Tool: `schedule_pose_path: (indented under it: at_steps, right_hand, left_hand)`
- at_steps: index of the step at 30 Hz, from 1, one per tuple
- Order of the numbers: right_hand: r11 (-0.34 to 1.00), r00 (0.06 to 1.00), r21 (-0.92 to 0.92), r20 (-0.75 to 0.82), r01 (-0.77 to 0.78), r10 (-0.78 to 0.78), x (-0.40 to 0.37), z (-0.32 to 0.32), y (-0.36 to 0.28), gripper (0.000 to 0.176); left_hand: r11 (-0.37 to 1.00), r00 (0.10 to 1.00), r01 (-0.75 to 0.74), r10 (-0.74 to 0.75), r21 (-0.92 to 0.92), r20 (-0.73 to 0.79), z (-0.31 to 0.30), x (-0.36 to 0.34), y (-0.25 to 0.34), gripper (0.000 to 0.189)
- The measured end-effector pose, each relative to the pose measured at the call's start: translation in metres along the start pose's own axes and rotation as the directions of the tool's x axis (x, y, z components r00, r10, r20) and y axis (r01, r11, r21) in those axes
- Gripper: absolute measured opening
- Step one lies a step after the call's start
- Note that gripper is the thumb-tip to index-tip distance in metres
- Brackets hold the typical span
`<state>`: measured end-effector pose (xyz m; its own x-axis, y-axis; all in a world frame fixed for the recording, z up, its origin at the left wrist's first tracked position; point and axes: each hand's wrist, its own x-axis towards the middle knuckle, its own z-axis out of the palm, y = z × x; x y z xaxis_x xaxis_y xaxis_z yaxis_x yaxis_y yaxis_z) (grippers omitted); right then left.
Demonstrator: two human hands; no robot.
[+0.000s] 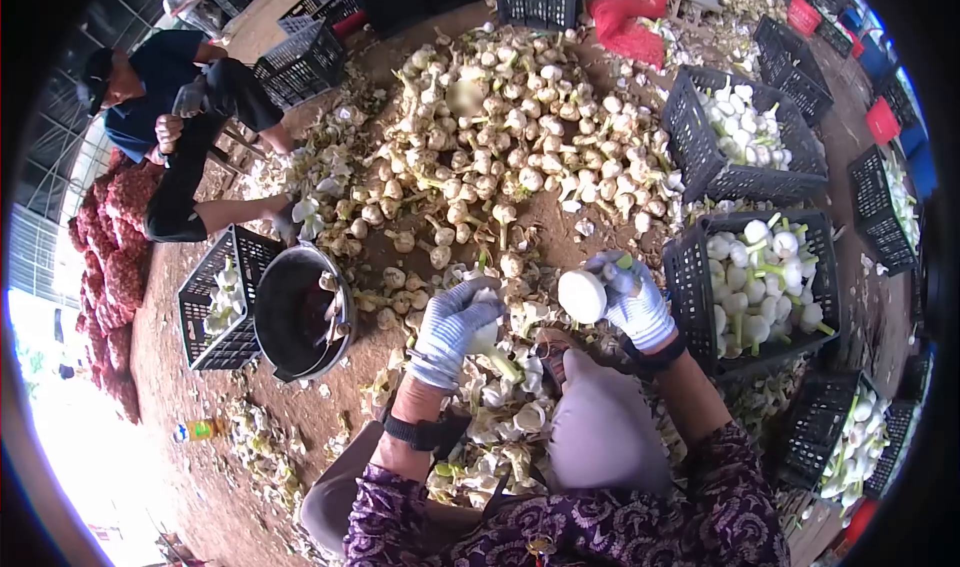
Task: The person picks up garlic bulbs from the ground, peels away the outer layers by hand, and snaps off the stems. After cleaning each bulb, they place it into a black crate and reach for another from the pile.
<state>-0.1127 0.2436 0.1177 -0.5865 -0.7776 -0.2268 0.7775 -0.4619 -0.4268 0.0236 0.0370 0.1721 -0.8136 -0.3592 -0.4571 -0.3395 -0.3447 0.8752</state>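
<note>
My right hand [637, 301], in a striped knit glove, is closed around a smooth white garlic bulb [581, 297] with a short green stem end between the fingers. My left hand [452, 329], gloved the same way, is to the left of the bulb and apart from it. Its fingers are curled together; a pale piece like garlic skin shows at the fingertips, and whether it is gripped is hard to see. Unpeeled garlic bulbs [480, 127] lie heaped on the ground ahead. Loose garlic skins [500, 417] cover the ground between my legs.
Black crates of peeled garlic [765, 277] stand at my right, another crate [700, 162] behind. A black bucket [265, 312] and a crate [205, 292] are at left. A seated person [165, 97] works at upper left, near red mesh sacks [115, 237]. A bottle [197, 430] lies lower left.
</note>
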Motion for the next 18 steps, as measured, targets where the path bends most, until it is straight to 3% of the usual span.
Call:
schedule_pose_path:
  at_steps: [2, 3, 4, 6, 8, 10, 12, 14, 15, 17, 18]
  right_hand:
    - [0.895, 0.979, -0.398, 0.031, 0.199, -0.203, -0.014, 0.005, -0.008, 0.018]
    - [0.862, 0.968, -0.440, 0.136, 0.250, -0.211, -0.020, 0.010, -0.015, 0.022]
    - [0.860, 0.965, -0.439, 0.146, 0.261, -0.218, -0.027, 0.017, -0.021, 0.022]
    - [0.494, 0.920, -0.776, 0.334, 0.393, -0.208, -0.051, 0.064, -0.037, 0.032]
    - [0.455, 0.866, -0.739, 0.446, 0.498, -0.225, -0.062, 0.083, -0.033, 0.031]
    - [0.242, 0.829, -0.794, 0.522, 0.558, -0.200, -0.067, 0.076, -0.039, 0.028]
    - [0.572, 0.920, -0.720, 0.328, 0.392, -0.216, -0.085, 0.073, -0.059, 0.025]
    - [0.348, 0.856, -0.841, 0.230, 0.414, -0.463, -0.112, 0.063, -0.096, 0.024]
    - [0.308, 0.765, -0.794, 0.281, 0.524, -0.579, -0.120, 0.045, -0.114, 0.023]
    - [-0.141, 0.646, -0.961, 0.265, 0.238, -0.716, -0.150, 0.007, -0.162, 0.024]
    - [-0.087, 0.597, -0.986, 0.154, 0.140, -0.787, -0.164, -0.015, -0.180, 0.026]
  left_hand:
    - [0.995, 0.997, -0.064, 0.061, -0.078, -0.041, 0.009, -0.002, -0.008, 0.016]
    - [0.972, 0.993, -0.002, -0.025, -0.235, -0.113, 0.015, -0.001, -0.006, 0.016]
    - [0.920, 0.979, 0.047, -0.119, -0.389, -0.163, 0.021, 0.000, -0.003, 0.018]
    - [0.890, 0.972, 0.009, -0.115, -0.456, -0.205, 0.045, -0.005, 0.013, 0.024]
    - [0.916, 0.987, -0.039, -0.027, -0.400, -0.157, 0.065, 0.001, 0.019, 0.023]
    - [0.946, 0.983, -0.157, 0.122, -0.283, -0.135, 0.094, -0.002, 0.023, 0.022]
    - [0.896, 0.996, -0.087, 0.093, -0.436, -0.009, 0.105, 0.000, 0.020, 0.020]
    - [0.981, 0.980, -0.181, 0.186, -0.075, 0.065, 0.109, -0.032, 0.051, 0.022]
    - [0.979, 0.975, -0.204, 0.203, 0.008, 0.086, 0.097, -0.034, 0.059, 0.021]
    - [0.965, 0.970, -0.241, 0.238, 0.099, 0.046, 0.079, -0.043, 0.080, 0.018]
    - [0.961, 0.966, -0.254, 0.258, 0.109, -0.022, 0.070, -0.050, 0.089, 0.015]
